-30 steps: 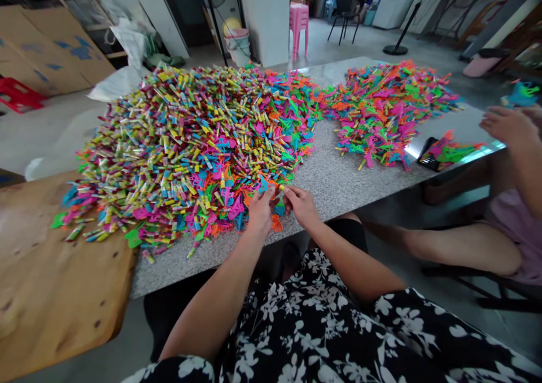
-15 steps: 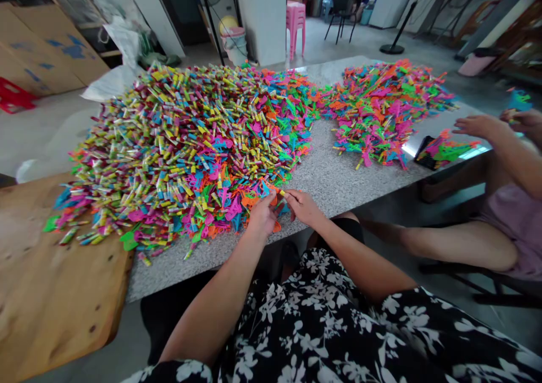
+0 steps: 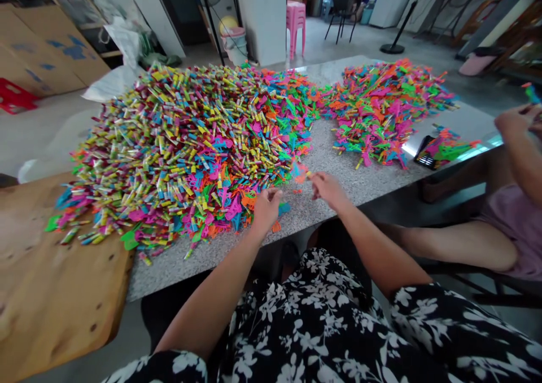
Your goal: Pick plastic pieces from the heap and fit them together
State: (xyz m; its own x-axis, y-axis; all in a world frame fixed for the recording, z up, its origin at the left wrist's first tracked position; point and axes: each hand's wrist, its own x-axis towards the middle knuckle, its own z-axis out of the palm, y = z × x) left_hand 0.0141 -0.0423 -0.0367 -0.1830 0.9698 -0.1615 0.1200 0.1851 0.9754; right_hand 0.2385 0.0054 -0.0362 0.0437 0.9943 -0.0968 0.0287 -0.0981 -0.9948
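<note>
My right hand is closed in a pinch on the yellow end of a small plastic toy, whose orange and blue part looks smeared by motion. It is held over the grey speckled tabletop, to the right of the big pile. My left hand rests at the near edge of the pile of small capped tubes, its thumb and fingers pressed together. Whatever lies between those fingertips is hidden. Beside this hand is a blue plastic piece, and an orange piece lies just below it.
A second pile of bright plastic pieces spreads over the right of the table. Beyond it stands a black basket of similar pieces. A co-worker's hand is at the right edge. A wooden board adjoins on the left.
My hands have moved apart. The right one went right and slightly up with the toy, while the left stayed near the pile. The co-worker's hands drew back rightward from the basket.
</note>
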